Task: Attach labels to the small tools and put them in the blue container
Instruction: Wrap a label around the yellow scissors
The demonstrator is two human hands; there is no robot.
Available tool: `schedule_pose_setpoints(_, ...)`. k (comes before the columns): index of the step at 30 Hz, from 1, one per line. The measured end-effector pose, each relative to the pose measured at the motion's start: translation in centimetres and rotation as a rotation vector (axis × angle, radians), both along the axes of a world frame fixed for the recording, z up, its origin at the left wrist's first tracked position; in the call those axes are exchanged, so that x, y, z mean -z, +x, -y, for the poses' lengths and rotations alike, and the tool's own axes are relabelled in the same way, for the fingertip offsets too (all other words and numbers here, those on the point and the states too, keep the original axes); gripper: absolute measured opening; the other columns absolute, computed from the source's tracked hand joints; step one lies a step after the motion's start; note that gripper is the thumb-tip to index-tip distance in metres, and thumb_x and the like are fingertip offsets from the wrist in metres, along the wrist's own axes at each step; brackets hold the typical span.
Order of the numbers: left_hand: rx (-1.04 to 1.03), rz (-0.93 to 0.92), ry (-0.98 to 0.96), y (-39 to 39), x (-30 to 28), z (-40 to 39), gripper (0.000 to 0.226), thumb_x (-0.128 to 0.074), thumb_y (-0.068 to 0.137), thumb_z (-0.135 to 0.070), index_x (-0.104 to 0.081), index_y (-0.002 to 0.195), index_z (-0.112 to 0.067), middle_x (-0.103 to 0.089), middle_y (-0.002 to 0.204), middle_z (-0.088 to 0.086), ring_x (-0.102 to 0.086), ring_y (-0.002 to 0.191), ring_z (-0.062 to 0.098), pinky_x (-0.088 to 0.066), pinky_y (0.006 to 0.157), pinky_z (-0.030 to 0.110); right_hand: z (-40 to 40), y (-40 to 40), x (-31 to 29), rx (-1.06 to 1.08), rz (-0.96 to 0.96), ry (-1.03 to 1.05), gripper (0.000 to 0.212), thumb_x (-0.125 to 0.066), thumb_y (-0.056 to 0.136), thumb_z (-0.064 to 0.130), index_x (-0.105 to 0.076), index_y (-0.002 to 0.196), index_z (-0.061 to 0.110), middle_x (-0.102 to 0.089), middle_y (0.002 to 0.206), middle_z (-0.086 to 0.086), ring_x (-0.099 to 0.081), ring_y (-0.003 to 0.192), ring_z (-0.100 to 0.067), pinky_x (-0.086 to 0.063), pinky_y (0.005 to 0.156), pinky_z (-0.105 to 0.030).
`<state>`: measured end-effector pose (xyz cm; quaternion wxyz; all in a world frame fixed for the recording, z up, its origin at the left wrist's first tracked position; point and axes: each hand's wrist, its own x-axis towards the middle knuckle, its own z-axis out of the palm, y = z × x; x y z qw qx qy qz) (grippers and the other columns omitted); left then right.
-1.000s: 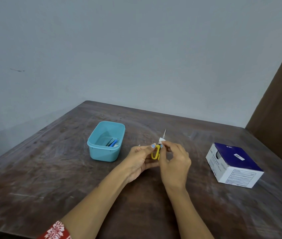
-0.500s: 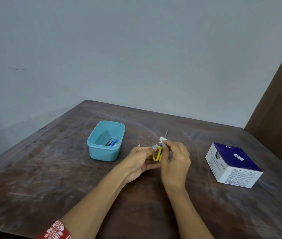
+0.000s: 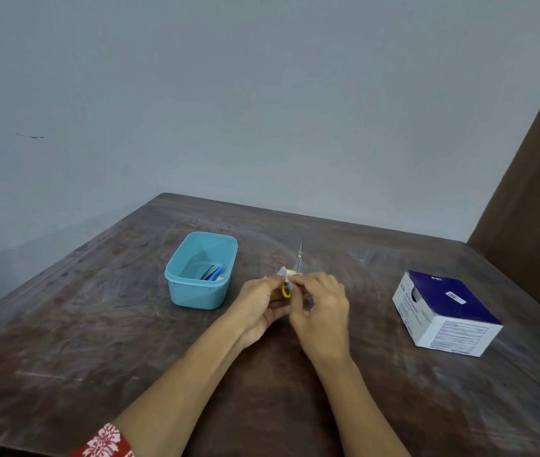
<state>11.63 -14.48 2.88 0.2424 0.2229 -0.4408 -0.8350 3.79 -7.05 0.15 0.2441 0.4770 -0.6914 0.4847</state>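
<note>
one scissors, one container, one box, two hands

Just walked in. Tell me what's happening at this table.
A person is labelling small tools. Both hands meet over the middle of the table: the left hand and the right hand hold small yellow-handled scissors, blades pointing away, and pinch a small white label at the handle. The blue container to the left already holds a few tools. A blue-and-white box sits to the right, untouched.
</note>
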Motion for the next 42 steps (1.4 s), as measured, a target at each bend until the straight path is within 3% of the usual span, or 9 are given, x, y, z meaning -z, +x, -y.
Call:
schedule_pose_setpoints(4,-0.068,-0.023,0.013,0.0,-0.1,0.0,0.024,-0.051,0.094,-0.019,-0.066,0.093,0.001,-0.07,0.068,0.008,-0.068,0.06,0.014,-0.057,0.056,0.024,0.2,0.2,0.1,-0.007,-0.048,0.07,0.013,-0.065,0.07,0.011,-0.07,0.081,0.015,-0.061,0.072,0.005,-0.051,0.071,-0.011,-0.032,0.073,-0.017)
schedule_pose_setpoints(9,-0.081,-0.012,0.008,-0.1,0.0,-0.2,0.026,-0.051,0.094,-0.02,-0.067,0.096,0.001,-0.069,0.071,0.007,-0.067,0.06,0.011,-0.056,0.056,0.022,0.3,0.4,0.1,0.094,-0.077,0.054,0.003,-0.064,0.069,0.013,-0.067,0.071,0.012,-0.06,0.066,0.0,-0.055,0.064,-0.02,-0.033,0.069,-0.023)
schedule_pose_setpoints(15,-0.014,-0.03,0.0,-0.1,0.0,-0.3,0.024,-0.05,0.095,-0.017,-0.066,0.098,0.0,-0.071,0.075,0.008,-0.069,0.069,0.013,-0.058,0.061,0.026,0.2,-0.9,0.3,0.216,-0.099,-0.021,0.01,-0.064,0.075,0.01,-0.07,0.083,0.01,-0.065,0.075,-0.002,-0.059,0.068,-0.024,-0.034,0.069,-0.027)
schedule_pose_setpoints(19,-0.047,-0.062,-0.035,-0.2,0.1,-0.3,0.025,-0.049,0.095,-0.02,-0.068,0.09,-0.003,-0.071,0.077,0.008,-0.069,0.071,0.014,-0.058,0.069,0.027,0.1,-0.5,0.2,0.137,-0.07,-0.029,0.009,-0.063,0.075,0.013,-0.07,0.08,0.011,-0.063,0.073,-0.001,-0.056,0.069,-0.019,-0.04,0.07,-0.028)
schedule_pose_setpoints(23,-0.103,-0.093,-0.022,-0.2,0.1,0.1,0.027,-0.049,0.095,-0.019,-0.068,0.087,-0.002,-0.072,0.074,0.009,-0.069,0.065,0.015,-0.058,0.062,0.024,0.3,0.0,0.2,0.059,-0.054,0.017,0.017,-0.054,0.074,0.023,-0.068,0.076,0.013,-0.061,0.07,0.002,-0.055,0.067,-0.017,-0.041,0.07,-0.027)
schedule_pose_setpoints(27,-0.036,-0.049,-0.068,-0.3,0.4,0.0,0.029,-0.048,0.096,-0.022,-0.067,0.099,0.0,-0.071,0.085,0.011,-0.068,0.079,0.017,-0.058,0.07,0.026,0.2,-0.5,0.2,0.138,-0.059,-0.022,0.011,-0.061,0.078,0.016,-0.07,0.084,0.012,-0.063,0.075,0.0,-0.053,0.071,-0.018,-0.043,0.069,-0.03)
schedule_pose_setpoints(32,-0.022,-0.067,-0.068,-0.3,0.4,-0.2,0.031,-0.048,0.095,-0.021,-0.066,0.104,0.003,-0.071,0.093,0.016,-0.069,0.083,0.019,-0.059,0.07,0.027,0.0,-0.6,0.2,0.191,-0.023,-0.021,0.009,-0.066,0.08,0.01,-0.071,0.088,0.01,-0.066,0.077,-0.002,-0.058,0.07,-0.021,-0.043,0.071,-0.031)
schedule_pose_setpoints(36,-0.047,-0.098,-0.074,-0.3,0.4,-0.1,0.032,-0.048,0.095,-0.019,-0.065,0.107,0.005,-0.069,0.104,0.02,-0.069,0.088,0.022,-0.059,0.075,0.029,-0.3,-0.4,-0.1,0.181,0.072,-0.025,0.013,-0.077,0.072,0.006,-0.069,0.081,0.011,-0.066,0.07,0.0,-0.058,0.063,-0.018,-0.049,0.065,-0.034)
schedule_pose_setpoints(42,-0.107,-0.081,-0.13,-0.6,0.9,0.0,0.031,-0.047,0.096,-0.02,-0.067,0.101,0.004,-0.071,0.097,0.017,-0.07,0.08,0.02,-0.058,0.068,0.025,-0.2,-0.2,0.1,0.16,0.125,0.006,0.015,-0.076,0.066,0.007,-0.063,0.07,0.013,-0.061,0.061,0.003,-0.055,0.059,-0.016,-0.051,0.061,-0.034)
